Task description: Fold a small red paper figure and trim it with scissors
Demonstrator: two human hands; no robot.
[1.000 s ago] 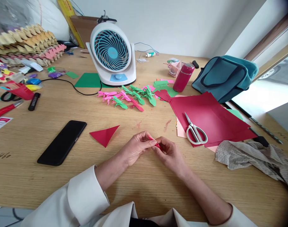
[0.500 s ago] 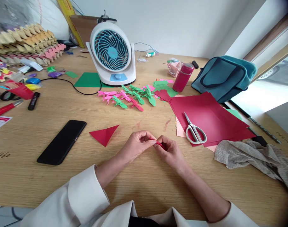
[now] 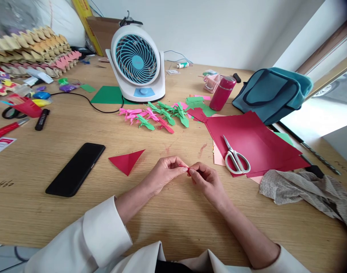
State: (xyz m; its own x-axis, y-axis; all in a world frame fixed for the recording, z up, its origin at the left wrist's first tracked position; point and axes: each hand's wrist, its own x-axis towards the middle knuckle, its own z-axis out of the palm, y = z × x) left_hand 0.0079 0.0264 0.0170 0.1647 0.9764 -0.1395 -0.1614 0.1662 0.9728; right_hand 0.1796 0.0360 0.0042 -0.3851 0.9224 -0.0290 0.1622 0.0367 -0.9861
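Between my fingertips is a small folded piece of red paper [image 3: 188, 170], mostly covered by them. My left hand [image 3: 168, 172] pinches it from the left, thumb against forefinger. On its right end, the thumb and fingers of my right hand [image 3: 205, 179] are closed too. Left of my hands lies a red paper triangle [image 3: 127, 160] with a crease. Beyond them, several folded paper figures [image 3: 158, 115] in pink, green and red are grouped in front of the fan. White-handled scissors [image 3: 236, 159] rest on large red paper sheets [image 3: 256, 142] to the right.
A black phone [image 3: 76, 169] lies at left. The white fan [image 3: 139, 60] stands at the back, with a red bottle [image 3: 222, 93] and a teal bag [image 3: 272, 94] to its right. A grey cloth [image 3: 301, 187] is bunched at right. A black marker [image 3: 42, 119] lies far left.
My right thumb and fingers have shifted slightly left, closer to my left fingertips, covering more of the red paper. The whole view has moved a little; the objects on the table stay put.
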